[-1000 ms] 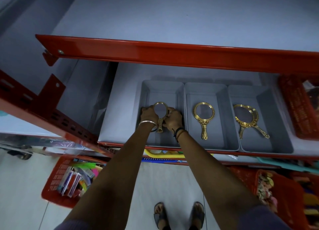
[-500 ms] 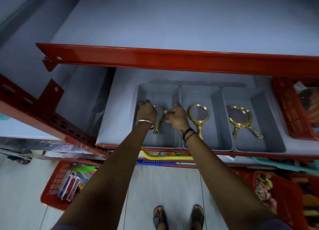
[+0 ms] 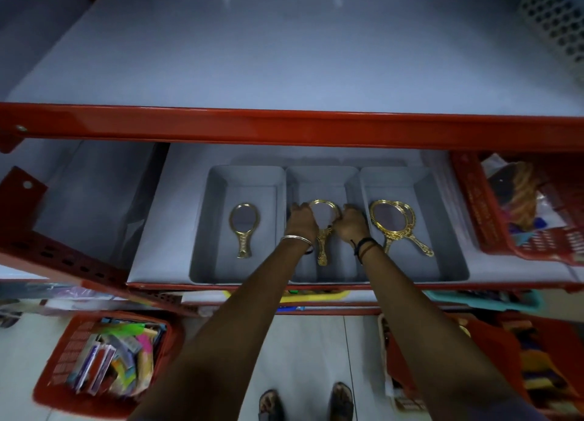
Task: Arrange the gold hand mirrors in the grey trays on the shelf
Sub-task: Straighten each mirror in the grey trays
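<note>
Three grey trays stand side by side on the shelf: left tray (image 3: 218, 180), middle tray (image 3: 319, 175), right tray (image 3: 442, 231). A small gold hand mirror (image 3: 243, 227) lies alone in the left tray, handle toward me. Two larger gold mirrors (image 3: 390, 223) lie overlapped in the right tray. My left hand (image 3: 301, 219) and my right hand (image 3: 351, 223) both grip the round frame of the middle mirror (image 3: 323, 246) from either side, inside the middle tray. Its handle points toward me between my wrists.
A red shelf rail (image 3: 284, 126) crosses above the trays. A red basket (image 3: 518, 224) of goods sits right of them. On the floor stand a red basket (image 3: 94, 360) of packets and more red baskets (image 3: 474, 357) at right. My sandalled feet (image 3: 303, 401) show below.
Both hands left the small mirror lying in the left tray and moved right to the middle tray, where they now hold the middle mirror's frame. The camera view shifted too.
</note>
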`<state>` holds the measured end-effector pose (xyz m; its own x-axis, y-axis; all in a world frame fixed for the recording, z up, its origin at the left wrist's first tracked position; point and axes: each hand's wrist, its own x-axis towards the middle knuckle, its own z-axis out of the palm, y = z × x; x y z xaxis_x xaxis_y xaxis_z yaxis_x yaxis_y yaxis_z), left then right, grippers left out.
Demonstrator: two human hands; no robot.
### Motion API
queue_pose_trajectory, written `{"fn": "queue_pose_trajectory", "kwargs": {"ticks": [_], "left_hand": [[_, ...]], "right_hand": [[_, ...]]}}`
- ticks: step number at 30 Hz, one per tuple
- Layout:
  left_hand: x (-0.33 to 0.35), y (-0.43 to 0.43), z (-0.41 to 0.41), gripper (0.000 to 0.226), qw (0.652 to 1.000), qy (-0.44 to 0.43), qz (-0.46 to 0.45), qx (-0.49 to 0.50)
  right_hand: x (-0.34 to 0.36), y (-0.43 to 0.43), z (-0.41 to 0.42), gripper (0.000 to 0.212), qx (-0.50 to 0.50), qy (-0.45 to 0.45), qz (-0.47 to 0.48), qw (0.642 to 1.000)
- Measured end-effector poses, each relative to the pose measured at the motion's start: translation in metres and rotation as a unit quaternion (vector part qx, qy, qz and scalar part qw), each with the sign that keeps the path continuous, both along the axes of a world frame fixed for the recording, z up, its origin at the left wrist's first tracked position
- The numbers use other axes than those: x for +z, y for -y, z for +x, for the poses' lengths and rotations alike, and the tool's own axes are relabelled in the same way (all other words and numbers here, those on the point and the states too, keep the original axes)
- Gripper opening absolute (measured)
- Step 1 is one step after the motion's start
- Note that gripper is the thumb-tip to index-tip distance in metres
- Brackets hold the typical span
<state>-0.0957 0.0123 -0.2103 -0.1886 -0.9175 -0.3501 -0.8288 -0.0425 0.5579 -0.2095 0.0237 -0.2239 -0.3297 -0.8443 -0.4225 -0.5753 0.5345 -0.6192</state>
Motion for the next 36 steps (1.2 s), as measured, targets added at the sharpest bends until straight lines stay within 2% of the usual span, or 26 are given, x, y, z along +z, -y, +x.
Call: {"fn": "queue_pose_trajectory", "kwargs": {"ticks": [4, 13, 26, 36], "left_hand": [[-0.013, 0.007, -0.006, 0.036, 0.998, 0.046, 0.029, 0.024], [-0.015, 0.012, -0.016, 0.03, 0.996, 0.061, 0.037, 0.058], [-0.014, 0.011, -0.016, 0.029, 0.995, 0.052, 0.044, 0.078], [-0.012, 0.009, -0.017, 0.03, 0.994, 0.042, 0.045, 0.091]], "right_hand": [[-0.002, 0.008, -0.003, 0.047, 0.029, -0.026, 0.043, 0.998], [-0.017, 0.012, -0.004, 0.041, 0.024, -0.022, 0.022, 0.999], [-0.018, 0.009, 0.005, 0.036, -0.039, -0.036, -0.004, 0.999], [-0.014, 0.006, 0.006, 0.036, -0.039, -0.034, -0.016, 0.999]]}}
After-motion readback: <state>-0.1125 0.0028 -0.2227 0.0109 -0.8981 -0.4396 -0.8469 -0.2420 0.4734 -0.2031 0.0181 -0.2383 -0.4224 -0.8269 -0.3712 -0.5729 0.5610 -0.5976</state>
